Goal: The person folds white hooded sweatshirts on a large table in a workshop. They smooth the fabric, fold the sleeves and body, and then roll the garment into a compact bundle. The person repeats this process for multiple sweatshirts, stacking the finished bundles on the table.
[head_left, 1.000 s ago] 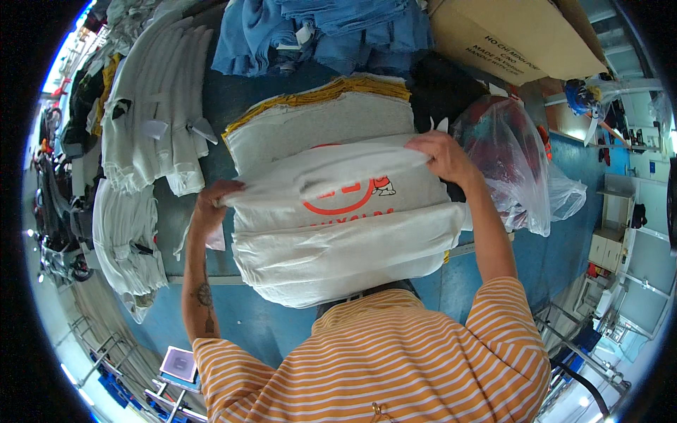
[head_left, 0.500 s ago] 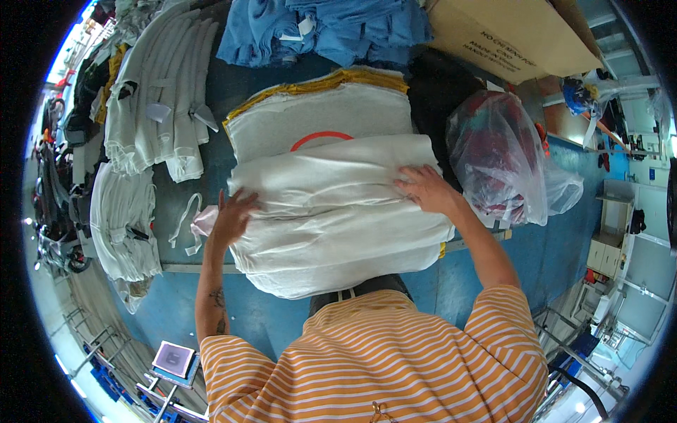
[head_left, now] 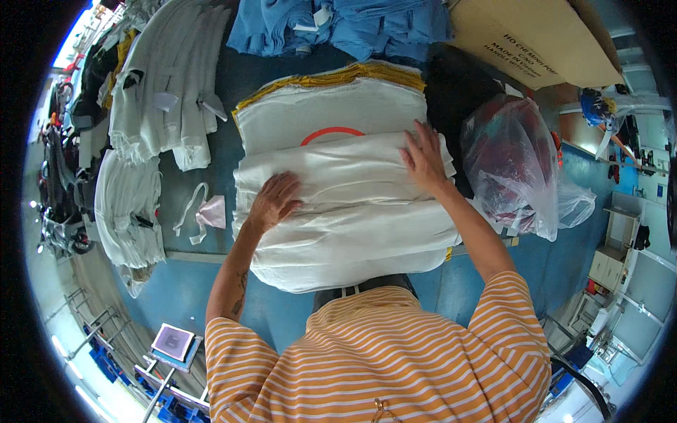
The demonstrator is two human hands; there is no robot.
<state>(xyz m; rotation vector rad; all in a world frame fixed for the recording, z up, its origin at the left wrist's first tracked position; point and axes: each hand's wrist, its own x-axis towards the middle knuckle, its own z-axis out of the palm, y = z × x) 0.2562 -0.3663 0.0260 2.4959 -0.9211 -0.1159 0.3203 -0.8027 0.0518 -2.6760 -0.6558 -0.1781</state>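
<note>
A stack of white fabric pieces (head_left: 352, 243) with yellow edging (head_left: 331, 79) lies before me, its near part folded or rumpled into several layers that hang over the table's front edge. Part of a red curved print (head_left: 335, 132) shows on the flat section behind the fold. My left hand (head_left: 275, 202) rests on the left of the folded white cloth, slightly blurred, fingers spread. Toward the right end, my right hand (head_left: 425, 156) lies on the cloth near the fold's far edge, with its fingers apart. Neither hand grips anything.
White fabric bundles (head_left: 166, 92) and a smaller white pile (head_left: 127, 197) lie at left, beside a pale pink scrap with a strip (head_left: 210, 213). Blue fabric (head_left: 338, 28) is piled at the back. A clear plastic bag (head_left: 518, 169), black cloth (head_left: 451, 84) and cardboard box (head_left: 529, 42) stand right.
My left hand has moved inward and up, from the cloth's left edge onto its top. My right hand has slid up toward the fold's far edge. The view has shifted slightly.
</note>
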